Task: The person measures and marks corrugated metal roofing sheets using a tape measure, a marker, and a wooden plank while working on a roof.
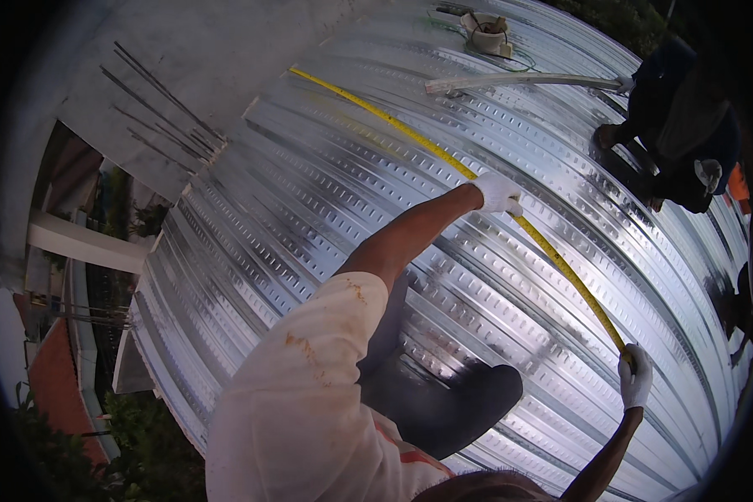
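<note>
A yellow tape measure lies stretched across ribbed, shiny metal decking, from the concrete edge at the far left down to the near right. My left hand, in a white glove, is closed on the tape partway along it. At the near right, my right hand, also in a white glove, is closed round the near part of the tape. Whether it grips the tape's case is hidden by the fingers. My bent, dark-trousered knee is between my arms, over the decking.
Another person in dark clothes crouches at the far right, a hand near the end of a long pale metal strip. A pale bucket stands at the back. Steel bars jut from the concrete at left, beside a drop at the decking's edge.
</note>
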### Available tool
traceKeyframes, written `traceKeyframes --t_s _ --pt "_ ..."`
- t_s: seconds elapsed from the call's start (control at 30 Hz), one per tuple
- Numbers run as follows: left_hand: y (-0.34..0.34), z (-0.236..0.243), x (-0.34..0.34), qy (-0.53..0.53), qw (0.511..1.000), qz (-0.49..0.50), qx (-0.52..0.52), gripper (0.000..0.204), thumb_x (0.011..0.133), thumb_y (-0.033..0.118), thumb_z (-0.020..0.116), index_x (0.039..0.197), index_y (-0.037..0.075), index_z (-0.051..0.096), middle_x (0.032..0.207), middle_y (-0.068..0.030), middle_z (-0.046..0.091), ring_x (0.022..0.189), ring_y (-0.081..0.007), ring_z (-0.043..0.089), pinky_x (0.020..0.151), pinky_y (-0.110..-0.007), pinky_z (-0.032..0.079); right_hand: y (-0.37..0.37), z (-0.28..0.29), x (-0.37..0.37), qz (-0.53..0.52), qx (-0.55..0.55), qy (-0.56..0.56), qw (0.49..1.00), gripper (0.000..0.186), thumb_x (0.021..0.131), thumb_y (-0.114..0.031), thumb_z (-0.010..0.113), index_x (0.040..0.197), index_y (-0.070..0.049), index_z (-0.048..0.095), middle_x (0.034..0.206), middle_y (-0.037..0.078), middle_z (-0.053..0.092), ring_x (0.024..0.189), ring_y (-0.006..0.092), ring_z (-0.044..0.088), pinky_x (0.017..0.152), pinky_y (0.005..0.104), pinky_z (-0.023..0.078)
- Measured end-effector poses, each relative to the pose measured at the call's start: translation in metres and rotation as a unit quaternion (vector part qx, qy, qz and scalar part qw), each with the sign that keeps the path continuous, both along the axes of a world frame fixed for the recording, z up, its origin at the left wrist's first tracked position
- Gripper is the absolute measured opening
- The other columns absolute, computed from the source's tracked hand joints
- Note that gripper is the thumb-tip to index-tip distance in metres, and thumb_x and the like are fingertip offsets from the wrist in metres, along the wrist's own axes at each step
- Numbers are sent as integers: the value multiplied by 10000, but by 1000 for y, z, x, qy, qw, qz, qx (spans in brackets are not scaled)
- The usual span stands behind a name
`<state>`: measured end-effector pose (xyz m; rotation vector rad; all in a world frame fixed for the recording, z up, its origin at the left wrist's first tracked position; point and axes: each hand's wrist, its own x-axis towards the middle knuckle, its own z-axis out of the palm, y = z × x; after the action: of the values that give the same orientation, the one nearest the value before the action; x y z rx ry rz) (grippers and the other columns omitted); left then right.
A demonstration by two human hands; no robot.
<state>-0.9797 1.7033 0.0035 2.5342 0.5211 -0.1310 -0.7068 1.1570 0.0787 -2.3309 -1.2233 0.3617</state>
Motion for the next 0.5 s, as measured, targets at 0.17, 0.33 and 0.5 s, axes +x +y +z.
traceKeyframes --t_s 0.17,0.33,0.5 --pt "-6 -8 32 -16 1000 -9 4 501 942 551 732 1097 78 788 1108 -183 790 1086 -381 749 939 -490 564 -11 -10 45 -24 3 12 1000 324 916 -63 679 1231 -10 730 1168 198 744 1071 380 733 975 442 565" --pt "-13 -14 53 -16 1000 -15 6 510 939 546 728 1107 68 792 1135 -199 785 1092 -389 745 951 -495 563 -14 -14 78 13 -5 -26 1000 332 927 -75 673 1250 -18 729 1178 193 740 1060 388 704 980 463 544" --pt "-14 -24 82 -27 1000 -9 4 504 956 528 719 1126 60 797 1170 -212 785 1109 -399 740 964 -506 558 -18 -20 109 6 -4 -30 1000 331 941 -83 685 1263 -22 731 1200 187 744 1076 379 723 963 457 561"
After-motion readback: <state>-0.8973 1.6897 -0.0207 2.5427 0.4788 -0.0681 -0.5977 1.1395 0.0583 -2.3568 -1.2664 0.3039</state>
